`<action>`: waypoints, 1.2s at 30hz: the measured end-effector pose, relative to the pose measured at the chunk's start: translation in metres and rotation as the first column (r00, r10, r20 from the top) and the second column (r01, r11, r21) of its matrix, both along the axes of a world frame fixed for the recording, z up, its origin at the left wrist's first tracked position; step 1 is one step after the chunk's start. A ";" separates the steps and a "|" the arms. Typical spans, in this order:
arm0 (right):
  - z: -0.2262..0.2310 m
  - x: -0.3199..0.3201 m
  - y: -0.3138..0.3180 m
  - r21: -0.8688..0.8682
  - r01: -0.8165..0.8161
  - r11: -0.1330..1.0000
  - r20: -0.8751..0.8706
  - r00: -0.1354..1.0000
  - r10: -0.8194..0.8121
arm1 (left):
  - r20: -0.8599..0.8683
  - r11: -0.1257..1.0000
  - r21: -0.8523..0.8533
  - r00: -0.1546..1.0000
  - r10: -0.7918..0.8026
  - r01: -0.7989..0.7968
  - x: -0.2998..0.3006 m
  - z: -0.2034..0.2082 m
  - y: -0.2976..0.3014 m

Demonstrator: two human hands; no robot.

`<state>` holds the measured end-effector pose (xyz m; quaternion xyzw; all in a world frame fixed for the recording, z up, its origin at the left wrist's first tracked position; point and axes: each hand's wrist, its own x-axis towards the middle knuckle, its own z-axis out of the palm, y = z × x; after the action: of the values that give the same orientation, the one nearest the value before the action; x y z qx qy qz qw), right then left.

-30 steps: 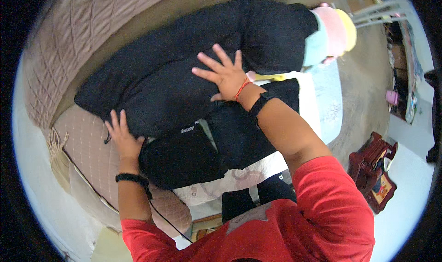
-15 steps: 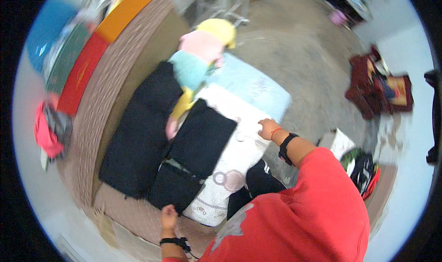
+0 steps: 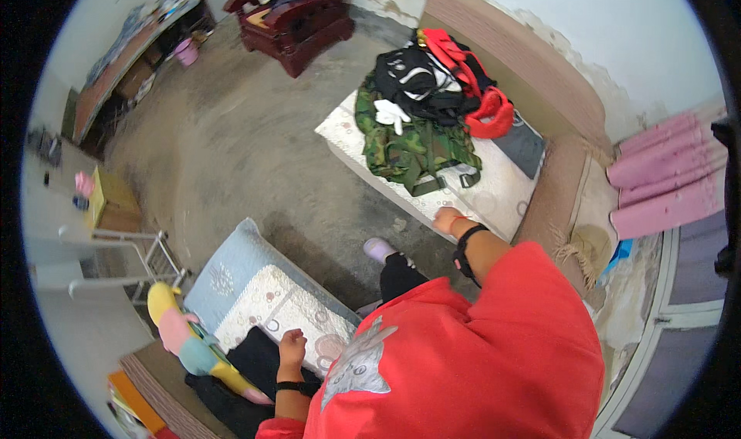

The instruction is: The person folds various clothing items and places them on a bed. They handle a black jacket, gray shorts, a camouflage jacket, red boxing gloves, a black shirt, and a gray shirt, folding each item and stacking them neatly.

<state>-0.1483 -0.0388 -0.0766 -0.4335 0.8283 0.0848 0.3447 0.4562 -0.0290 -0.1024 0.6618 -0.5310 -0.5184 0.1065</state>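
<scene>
My right hand (image 3: 448, 219) hangs at the front edge of a sofa seat with a white quilted cover (image 3: 498, 201). Its fingers are loosely bent and apart, and nothing shows in them. On that seat lie a camouflage backpack (image 3: 401, 150), a white glove (image 3: 392, 115), black clothing with white marks (image 3: 421, 84), a bright red garment (image 3: 492, 115) and a dark grey folded cloth (image 3: 521, 146). My left hand (image 3: 292, 349), loosely open without anything visible in it, is above another quilted cover (image 3: 270, 296), beside folded black clothing (image 3: 255, 354).
A long striped plush toy (image 3: 193, 350) lies by a light blue quilted pad (image 3: 228, 269). A white metal frame (image 3: 158, 258) stands behind it. Farther off are a dark red wooden armchair (image 3: 293, 26), a low table (image 3: 135, 57) and a pink bin (image 3: 186, 52). Pink curtains (image 3: 668, 177) hang right.
My body and view have turned right, from the seat with black clothing toward the one with the camouflage backpack. The black clothing now sits at the lower left. Both hands still hold nothing visible.
</scene>
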 end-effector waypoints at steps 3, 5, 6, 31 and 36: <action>-0.004 -0.070 0.057 -0.128 0.236 0.963 0.095 0.970 -0.225 | 0.029 0.995 -0.032 0.995 -0.096 0.097 -0.065 0.014 -0.053; -0.010 -0.107 0.075 -0.107 0.408 0.907 0.137 0.909 -0.393 | 0.049 0.984 0.000 0.983 -0.179 0.180 -0.118 0.019 -0.079; -0.016 -0.127 0.074 -0.081 0.468 0.880 0.157 0.878 -0.452 | -0.007 0.985 0.063 0.987 -0.158 0.158 -0.148 0.020 -0.089; -0.088 -0.594 -0.131 -0.157 0.840 0.519 -0.115 0.506 -0.855 | 0.139 0.899 0.401 0.958 -0.251 0.177 -0.523 0.044 -0.223; -0.123 -0.572 -0.039 -0.389 0.816 0.428 -0.049 0.445 -0.894 | 0.126 0.864 0.413 0.921 -0.368 0.289 -0.556 0.040 -0.248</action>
<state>-0.7204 -0.0774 -0.1991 0.0183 0.9702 -0.1808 0.1601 -0.1002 -0.2775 -0.0622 0.6176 -0.5318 -0.5539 -0.1702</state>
